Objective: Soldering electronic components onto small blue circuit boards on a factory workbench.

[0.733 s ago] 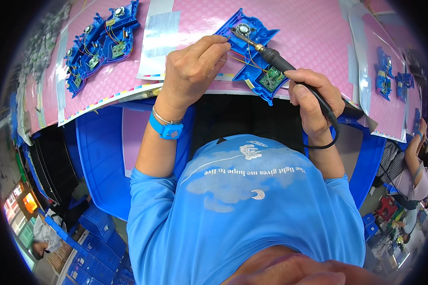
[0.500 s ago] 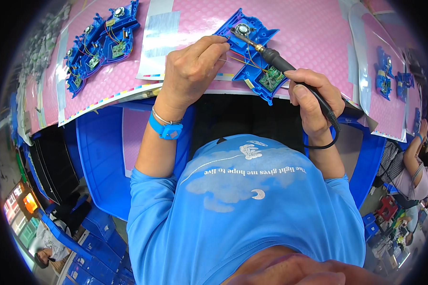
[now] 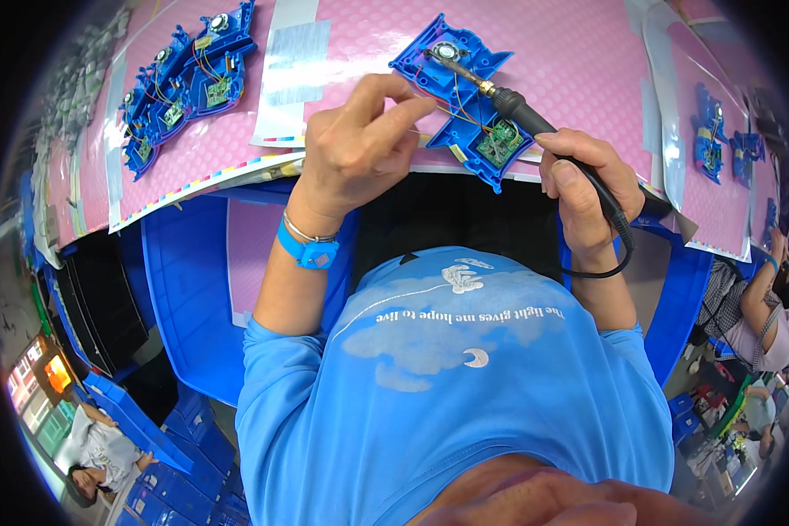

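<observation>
The right hand point(image 3: 592, 180) is wrapped tight around the black handle of a soldering iron point(image 3: 528, 116). Its metal tip is at the edge of a round speaker point(image 3: 447, 51); I can't tell if they touch. The speaker sits in the top part of a blue plastic shell point(image 3: 484, 66). The shell lies open on the pink table cover point(image 3: 579, 53), in front of the person. Its bottom part holds a green circuit board point(image 3: 500, 142), and thin wires point(image 3: 458, 110) run between the parts. The left hand point(image 3: 364, 140) is near the shell's left side, fingers bent. I can't tell if they pinch anything.
</observation>
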`<state>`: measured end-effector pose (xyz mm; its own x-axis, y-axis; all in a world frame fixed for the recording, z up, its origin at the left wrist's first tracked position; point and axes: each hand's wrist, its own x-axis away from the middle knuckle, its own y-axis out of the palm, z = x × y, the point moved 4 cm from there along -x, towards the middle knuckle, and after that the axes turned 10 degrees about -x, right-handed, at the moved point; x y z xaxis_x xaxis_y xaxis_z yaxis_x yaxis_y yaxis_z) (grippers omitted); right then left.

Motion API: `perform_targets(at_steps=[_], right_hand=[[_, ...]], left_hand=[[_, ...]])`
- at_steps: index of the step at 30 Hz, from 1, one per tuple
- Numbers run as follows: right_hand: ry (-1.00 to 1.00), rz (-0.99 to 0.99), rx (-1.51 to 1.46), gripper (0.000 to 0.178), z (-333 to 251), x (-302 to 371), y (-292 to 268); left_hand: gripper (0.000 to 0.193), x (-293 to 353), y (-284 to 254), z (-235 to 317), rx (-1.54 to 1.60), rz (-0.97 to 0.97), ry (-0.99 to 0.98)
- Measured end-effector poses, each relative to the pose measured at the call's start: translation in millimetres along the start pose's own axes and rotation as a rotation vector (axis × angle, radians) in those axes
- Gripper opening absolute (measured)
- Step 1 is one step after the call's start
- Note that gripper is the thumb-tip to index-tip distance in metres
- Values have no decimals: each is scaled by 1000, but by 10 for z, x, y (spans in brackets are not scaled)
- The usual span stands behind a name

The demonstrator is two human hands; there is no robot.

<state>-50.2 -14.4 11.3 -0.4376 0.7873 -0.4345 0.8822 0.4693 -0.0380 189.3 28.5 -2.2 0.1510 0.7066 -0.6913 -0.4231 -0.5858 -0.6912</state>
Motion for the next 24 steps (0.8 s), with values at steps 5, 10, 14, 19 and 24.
perform_targets(at_steps=[5, 10, 14, 19, 24], right_hand=[[-38, 87, -39, 22, 15, 7, -54], [-27, 88, -50, 22, -4, 37, -88], [-7, 87, -40, 22, 16, 34, -76], [3, 70, -38, 22, 28, 11, -54], [1, 60, -26, 22, 56, 4, -61]], left_hand=[[28, -2, 60, 58, -56, -3, 121], [25, -61, 30, 91, -120, 93, 247], [25, -130, 97, 63, -175, 63, 270], [29, -151, 182, 9, -152, 13, 224], [28, -146, 218, -29, -125, -22, 195]])
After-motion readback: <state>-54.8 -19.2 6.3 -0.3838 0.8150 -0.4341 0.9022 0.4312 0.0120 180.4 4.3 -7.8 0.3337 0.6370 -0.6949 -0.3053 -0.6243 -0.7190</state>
